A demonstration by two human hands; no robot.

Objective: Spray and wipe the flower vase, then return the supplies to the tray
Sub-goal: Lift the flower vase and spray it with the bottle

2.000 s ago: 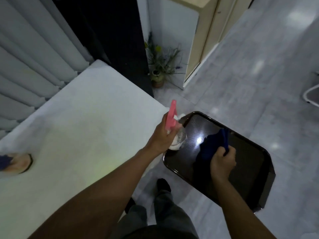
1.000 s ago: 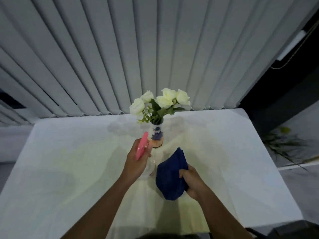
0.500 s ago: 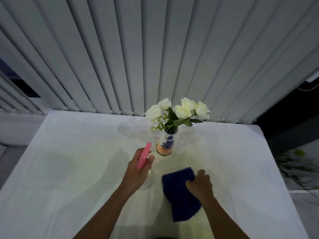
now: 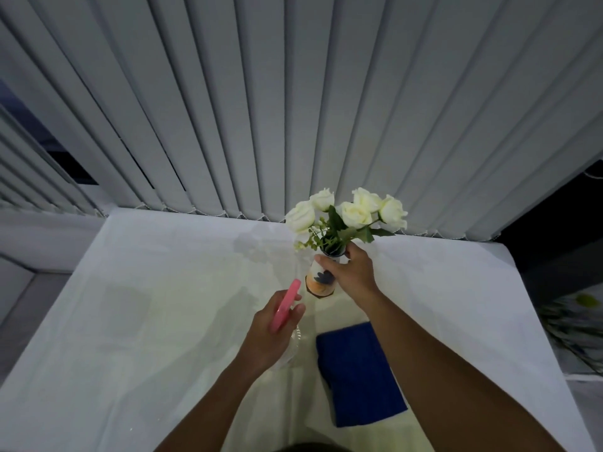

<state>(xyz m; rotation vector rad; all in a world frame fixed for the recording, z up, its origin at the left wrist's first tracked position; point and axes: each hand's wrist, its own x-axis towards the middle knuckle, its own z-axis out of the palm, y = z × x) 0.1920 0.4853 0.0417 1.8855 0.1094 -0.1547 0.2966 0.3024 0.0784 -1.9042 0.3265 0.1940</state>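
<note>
A small white vase (image 4: 320, 283) with blue and orange markings stands upright on the white table (image 4: 163, 305), holding white roses (image 4: 350, 212). My right hand (image 4: 350, 272) is wrapped around the vase's neck. My left hand (image 4: 272, 336) grips a clear spray bottle with a pink trigger head (image 4: 286, 305), its nozzle pointing toward the vase from the near left. A folded blue cloth (image 4: 359, 373) lies flat on the table under my right forearm. The tray is out of view.
Grey vertical blinds (image 4: 293, 109) hang right behind the table's far edge. A dark gap and a potted plant (image 4: 580, 318) lie beyond the table's right side.
My right hand let go of the blue cloth, which now lies on the table, and reached forward to grasp the vase. My left hand still holds the spray bottle.
</note>
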